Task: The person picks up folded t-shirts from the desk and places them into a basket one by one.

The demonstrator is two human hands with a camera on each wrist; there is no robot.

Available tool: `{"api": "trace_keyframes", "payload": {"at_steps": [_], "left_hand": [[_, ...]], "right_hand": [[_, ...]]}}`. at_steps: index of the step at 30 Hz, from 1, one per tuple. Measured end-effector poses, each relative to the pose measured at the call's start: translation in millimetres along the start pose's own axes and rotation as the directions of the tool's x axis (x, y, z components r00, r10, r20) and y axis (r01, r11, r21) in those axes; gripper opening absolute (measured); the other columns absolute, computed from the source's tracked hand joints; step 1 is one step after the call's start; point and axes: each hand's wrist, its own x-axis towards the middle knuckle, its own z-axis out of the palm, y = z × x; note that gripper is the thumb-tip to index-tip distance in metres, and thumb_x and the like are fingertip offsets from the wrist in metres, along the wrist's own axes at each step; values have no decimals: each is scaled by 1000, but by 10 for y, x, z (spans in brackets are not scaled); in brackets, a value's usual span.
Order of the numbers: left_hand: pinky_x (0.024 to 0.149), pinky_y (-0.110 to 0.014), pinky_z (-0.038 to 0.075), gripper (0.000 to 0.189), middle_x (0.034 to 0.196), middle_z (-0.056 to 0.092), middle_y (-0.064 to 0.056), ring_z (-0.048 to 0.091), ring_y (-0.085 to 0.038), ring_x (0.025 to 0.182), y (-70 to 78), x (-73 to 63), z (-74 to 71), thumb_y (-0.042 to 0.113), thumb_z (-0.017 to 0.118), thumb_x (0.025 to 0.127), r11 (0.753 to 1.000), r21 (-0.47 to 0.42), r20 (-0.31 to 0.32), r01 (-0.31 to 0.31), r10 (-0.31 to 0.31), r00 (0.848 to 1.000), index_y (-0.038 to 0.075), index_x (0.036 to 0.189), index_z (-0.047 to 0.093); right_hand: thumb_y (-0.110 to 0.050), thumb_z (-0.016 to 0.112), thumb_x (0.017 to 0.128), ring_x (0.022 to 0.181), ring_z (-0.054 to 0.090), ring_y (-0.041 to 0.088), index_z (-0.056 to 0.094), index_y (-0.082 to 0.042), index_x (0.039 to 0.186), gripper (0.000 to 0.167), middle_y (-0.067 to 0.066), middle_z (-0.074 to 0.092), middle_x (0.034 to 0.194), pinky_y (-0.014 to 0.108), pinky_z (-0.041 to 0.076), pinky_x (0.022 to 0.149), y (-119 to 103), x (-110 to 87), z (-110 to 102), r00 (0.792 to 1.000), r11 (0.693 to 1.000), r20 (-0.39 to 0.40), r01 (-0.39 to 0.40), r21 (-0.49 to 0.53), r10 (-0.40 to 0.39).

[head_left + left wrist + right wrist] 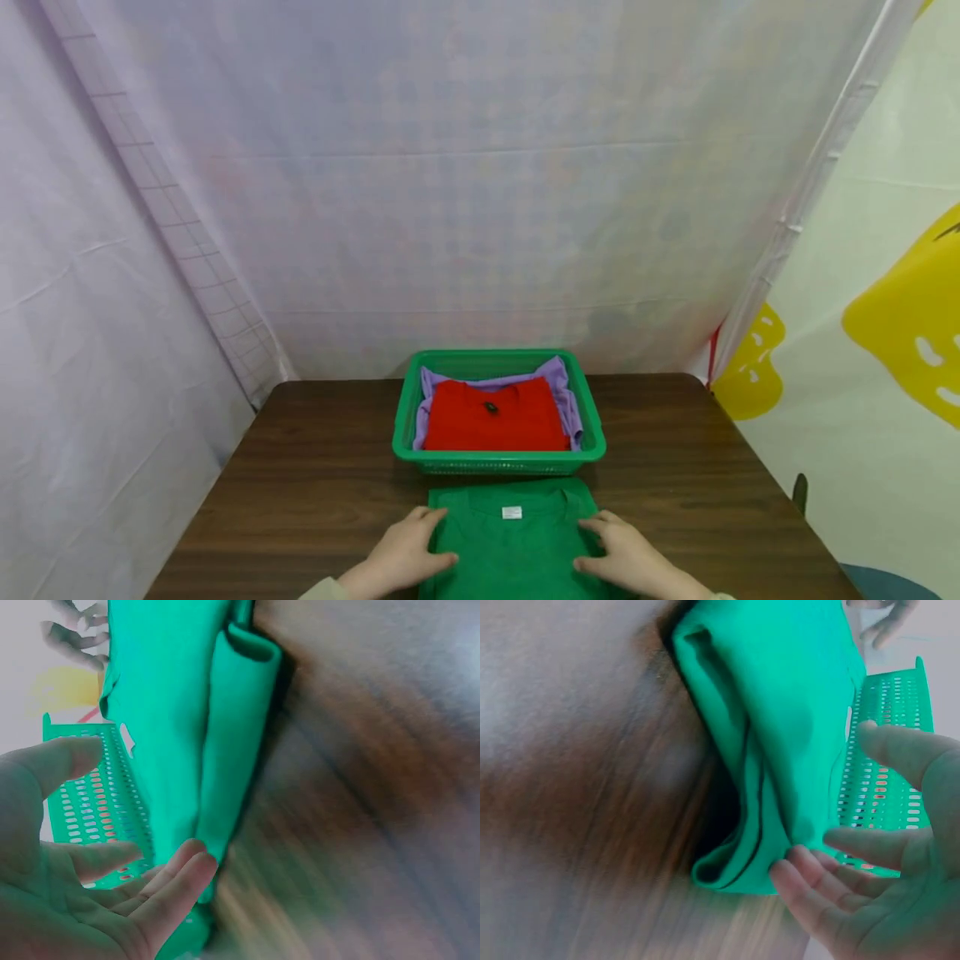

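Note:
A folded green T-shirt [517, 542] with a white neck label [512, 512] lies at the front of the table. At its left edge is my left hand [408, 550], fingers extended and thumb apart. My right hand [630, 554] is at the opposite edge in much the same pose. The left wrist view shows the left fingertips [196, 859] right at the shirt's folded side. In the right wrist view, the right fingertips [787, 870] reach the layered fold near the neck end. Neither hand's fingers are curled round the cloth.
Just behind the shirt stands a green plastic basket [498, 457]. It holds a folded red shirt [491, 425] on top of a purple cloth [558, 379]. Brown wood-grain table [315, 467] extends to both sides, with a pale curtain [480, 208] hanging behind.

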Motion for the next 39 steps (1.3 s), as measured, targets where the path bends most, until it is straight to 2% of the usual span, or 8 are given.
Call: {"api": "trace_keyframes", "payload": {"at_steps": [3, 9, 11, 17, 24, 28, 33, 39], "left_hand": [[81, -58, 49, 73, 123, 54, -27, 58, -42, 103, -77, -15, 21, 41, 71, 83, 995, -81, 23, 66, -64, 998, -8, 133, 51], [87, -60, 46, 75, 123, 55, -32, 55, -47, 110, -126, -56, -15, 36, 70, 85, 972, -213, 43, 98, -91, 995, -16, 134, 45], [81, -56, 51, 75, 122, 56, -32, 60, -42, 102, -132, -59, -34, 32, 69, 87, 946, -297, 75, 132, -115, 991, -17, 136, 41], [58, -41, 57, 75, 119, 56, -27, 61, -21, 73, -126, -76, -28, 24, 68, 89, 821, -518, 140, 242, -198, 970, -17, 141, 32], [59, -42, 57, 74, 115, 56, -23, 61, -22, 76, -144, -80, 13, 21, 65, 90, 758, -597, 135, 262, -228, 964, -17, 141, 28], [61, -43, 57, 75, 115, 55, -23, 61, -24, 77, -162, -77, 36, 21, 64, 91, 715, -641, 142, 279, -247, 959, -17, 142, 26], [63, -43, 56, 73, 116, 55, -21, 61, -25, 80, -181, -72, 62, 20, 62, 90, 675, -677, 158, 294, -257, 953, -16, 143, 26], [67, -43, 57, 70, 107, 58, -19, 63, -27, 82, -188, -71, 86, 17, 60, 88, 638, -702, 178, 315, -271, 946, -22, 137, 29]], "right_hand": [[-36, 79, 77, 90, 61, 33, 60, 15, 117, 67, 24, 58, 110, 47, 53, 76, -12, -33, 17, 995, 997, -60, -79, -15, 78], [-34, 81, 73, 96, 59, 38, 59, 19, 114, 71, 25, 62, 104, 53, 50, 82, 6, -32, 27, 977, 982, -112, -184, -32, 179], [-34, 81, 73, 97, 59, 39, 59, 19, 113, 70, 25, 64, 102, 53, 50, 83, 6, -19, 13, 976, 981, -107, -195, -26, 191], [-33, 80, 75, 97, 59, 40, 59, 22, 110, 68, 28, 64, 102, 53, 50, 83, 13, 23, 12, 975, 979, -96, -201, 21, 202], [-31, 76, 81, 84, 65, 27, 57, 23, 111, 65, 19, 68, 92, 44, 55, 73, 56, 73, 31, 968, 961, -78, -226, 158, 240], [-30, 72, 85, 78, 65, 26, 52, 24, 118, 67, 16, 67, 93, 41, 56, 62, 62, 107, 20, 947, 907, -11, -305, 289, 322], [-26, 68, 88, 79, 63, 26, 55, 21, 117, 57, 15, 64, 91, 42, 57, 62, 69, 138, 8, 921, 836, 63, -376, 398, 384], [-25, 67, 89, 78, 63, 21, 66, 12, 102, 39, 6, 65, 88, 42, 57, 61, 88, 135, 0, 938, 845, 89, -341, 412, 335]]}}
